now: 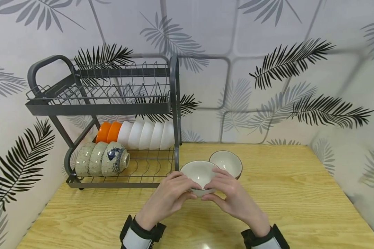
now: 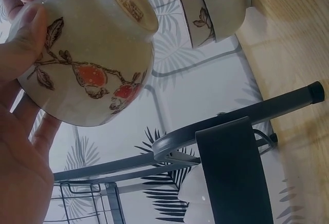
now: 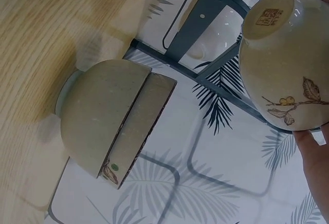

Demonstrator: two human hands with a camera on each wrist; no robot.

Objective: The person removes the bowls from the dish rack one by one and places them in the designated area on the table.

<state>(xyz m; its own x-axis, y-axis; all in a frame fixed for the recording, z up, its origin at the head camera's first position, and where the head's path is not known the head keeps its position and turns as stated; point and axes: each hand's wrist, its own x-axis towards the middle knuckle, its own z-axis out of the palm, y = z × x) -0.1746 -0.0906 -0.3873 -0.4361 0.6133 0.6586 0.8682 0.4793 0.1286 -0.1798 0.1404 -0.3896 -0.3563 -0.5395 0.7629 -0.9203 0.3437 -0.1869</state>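
Note:
Both hands hold one cream bowl by its rim, lifted above the table. My left hand (image 1: 171, 193) grips its left side and my right hand (image 1: 229, 192) its right, thumbs on the near outside and fingers over the rim. Inside, the bowl (image 1: 194, 171) is plain with a dark rim line. From the left wrist view, the bowl (image 2: 97, 70) shows red fruit and brown leaves painted outside, and a stamped foot. Just behind and right, two nested bowls (image 1: 226, 162) of the same kind stand on the table; the stack (image 3: 108, 116) shows side-on in the right wrist view.
A dark two-tier dish rack (image 1: 99, 110) stands at the left. On its lower tier, white bowls (image 1: 148, 135) and orange bowls (image 1: 109, 132) lean in a row behind speckled patterned bowls (image 1: 101, 159). The wooden table (image 1: 286, 193) meets a leaf-patterned wall (image 1: 205, 83) behind.

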